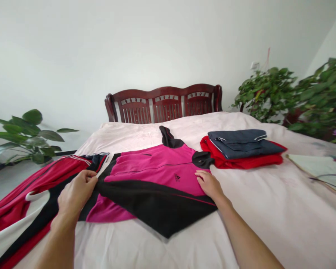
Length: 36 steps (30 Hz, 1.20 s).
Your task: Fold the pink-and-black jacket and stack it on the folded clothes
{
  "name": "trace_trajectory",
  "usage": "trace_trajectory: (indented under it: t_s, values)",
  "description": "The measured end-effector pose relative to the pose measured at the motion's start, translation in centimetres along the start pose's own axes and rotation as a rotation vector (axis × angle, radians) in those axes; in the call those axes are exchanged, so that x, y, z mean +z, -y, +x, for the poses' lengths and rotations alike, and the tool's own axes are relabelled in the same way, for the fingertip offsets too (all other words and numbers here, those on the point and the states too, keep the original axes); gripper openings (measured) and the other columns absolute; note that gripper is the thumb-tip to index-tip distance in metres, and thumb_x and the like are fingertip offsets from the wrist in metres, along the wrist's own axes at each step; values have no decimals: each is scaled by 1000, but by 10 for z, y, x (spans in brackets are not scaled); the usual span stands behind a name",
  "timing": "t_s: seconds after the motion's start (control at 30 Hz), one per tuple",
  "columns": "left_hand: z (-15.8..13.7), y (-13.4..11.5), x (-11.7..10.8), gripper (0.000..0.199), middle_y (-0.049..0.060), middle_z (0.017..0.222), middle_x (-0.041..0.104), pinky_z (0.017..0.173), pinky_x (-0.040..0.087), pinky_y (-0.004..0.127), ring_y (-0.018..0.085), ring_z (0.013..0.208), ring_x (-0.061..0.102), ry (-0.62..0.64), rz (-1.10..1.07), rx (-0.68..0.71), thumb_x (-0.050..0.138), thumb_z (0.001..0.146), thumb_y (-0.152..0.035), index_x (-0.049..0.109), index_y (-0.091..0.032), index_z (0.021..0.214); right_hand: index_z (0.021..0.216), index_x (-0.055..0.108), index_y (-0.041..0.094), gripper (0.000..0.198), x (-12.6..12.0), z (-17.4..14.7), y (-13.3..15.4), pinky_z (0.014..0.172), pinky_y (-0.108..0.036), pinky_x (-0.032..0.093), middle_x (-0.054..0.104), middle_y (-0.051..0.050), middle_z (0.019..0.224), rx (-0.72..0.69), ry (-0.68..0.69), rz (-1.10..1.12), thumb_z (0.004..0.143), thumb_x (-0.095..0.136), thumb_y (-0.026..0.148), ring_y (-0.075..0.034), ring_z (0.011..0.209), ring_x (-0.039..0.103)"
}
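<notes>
A pink and black zip-up track jacket [156, 160] lies on the bed with its collar toward the right. Its near black sleeve [168, 213] is folded back across the front, bent at the elbow. My left hand [77, 192] pinches the cuff end of that sleeve near the jacket's hem. On the jacket's near shoulder, close to the collar, my right hand [210, 185] rests with its fingers laid on the pink cloth. The far sleeve [168, 137] stretches away toward the headboard.
Red, white and navy clothing [36, 190] lies at the left. A folded navy garment [240, 142] sits on a folded red one [221, 163] at the right. Beyond are a wooden headboard [165, 104], leafy plants [268, 93] and, at far right, a book with glasses [322, 179].
</notes>
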<state>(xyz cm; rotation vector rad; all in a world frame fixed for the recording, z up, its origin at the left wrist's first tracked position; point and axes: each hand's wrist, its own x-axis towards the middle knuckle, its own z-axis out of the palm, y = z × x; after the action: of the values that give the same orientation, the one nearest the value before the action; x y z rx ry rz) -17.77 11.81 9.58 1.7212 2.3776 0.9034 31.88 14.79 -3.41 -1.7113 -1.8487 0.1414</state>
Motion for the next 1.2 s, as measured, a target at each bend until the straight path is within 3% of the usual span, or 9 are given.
trace_trajectory:
  t_s: [0.07,0.17,0.27,0.37,0.5,0.63,0.8,1.07,1.2]
  values:
    - [1,18,8,36,6,90,72,69,47,32,24,81,67,135,128,53,53,83,-46,67,-21,105,111,72,19,34,1,1,-2,106,-36,41,67,-7,125,8,-1,16,89,46,23,-21,118,59]
    - [-2,32,37,45,8,104,72,86,49,33,25,99,67,271,97,225,47,86,-53,68,-20,108,112,71,19,35,1,2,-5,106,-34,42,68,-7,125,19,0,44,89,45,24,-19,118,59]
    - [-3,40,68,51,11,118,69,100,44,35,27,115,61,267,116,287,43,88,-53,66,-18,116,112,71,20,35,1,2,-7,106,-34,42,68,-6,124,28,0,61,89,44,24,-19,117,60]
    - [-2,46,88,47,13,126,65,104,42,37,27,119,59,301,161,271,44,88,-41,65,-16,122,111,72,20,35,1,1,-6,106,-35,42,68,-7,123,24,-1,63,89,45,24,-20,117,60]
    - [-4,46,95,43,9,130,63,104,41,37,23,118,60,371,209,290,39,87,-22,67,-21,120,110,72,20,34,1,0,-2,105,-38,42,68,-8,123,-1,5,17,88,46,22,-22,116,60]
    - [-19,34,98,43,8,125,66,102,42,38,24,115,61,276,306,299,34,91,-21,69,-22,114,109,73,21,35,-1,10,-1,103,-37,42,68,-8,120,3,52,-37,85,49,18,-23,114,60]
    - [-40,26,110,44,6,120,68,100,40,41,24,114,60,72,380,334,32,93,-19,66,-24,119,101,75,23,30,-5,62,-3,95,-31,46,74,-5,109,74,172,-4,84,52,19,-21,106,65]
    - [-41,40,121,42,5,118,70,101,39,40,21,110,63,6,384,396,35,92,-18,67,-25,118,122,66,22,39,15,180,16,97,-28,44,66,-7,127,171,92,-53,89,45,20,-20,117,60]
    - [-39,49,127,41,4,122,69,104,39,41,21,116,60,-4,360,415,37,91,-21,67,-26,118,129,60,18,42,34,225,23,100,-34,42,62,-14,131,225,69,-120,89,47,22,-25,121,57]
